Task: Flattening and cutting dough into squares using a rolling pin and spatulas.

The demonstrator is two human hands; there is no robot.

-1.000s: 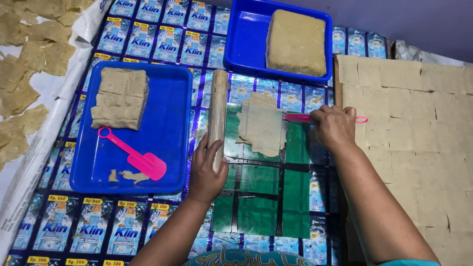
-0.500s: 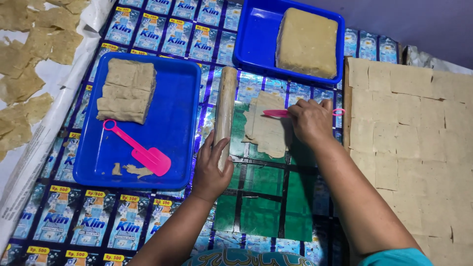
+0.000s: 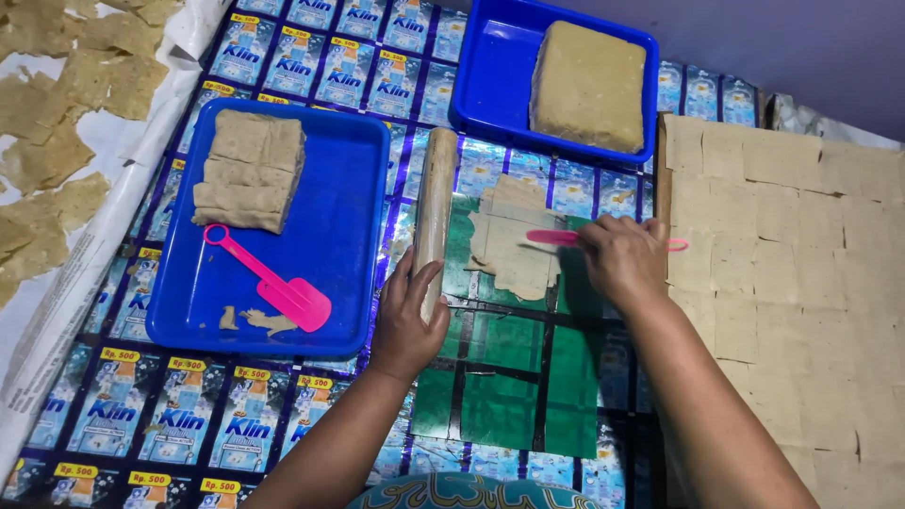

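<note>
The left hand is curled around the near end of the rolling pin, fingers wrapped over its side. The pin lies flat and points away from the person; the grip appears to keep it parked just left of the work so that it cannot roll.

The right hand is closed on a thin pink cutter, held low and almost level. Its tip rests on the dough sheet, and a short length of handle shows past the knuckles on the far side. Held this way, the blade can score the sheet in straight lines.

The sheet lies thin and flat between the two hands, on the green patch of the mat, touching the cutter and just beside the pin. Its edges are ragged and faint cut lines cross it.

Left of the left hand stands a blue tray holding a stack of dough slabs, a pink scoop and a few scraps. Beyond the right hand, a second blue tray holds a thick dough block. Both supplies lie near the hands.

Right of the right hand a board is covered edge to edge with cut squares, so finished pieces sit near the cutting hand. Well to the left, on white paper, irregular dried pieces are spread out.
</note>
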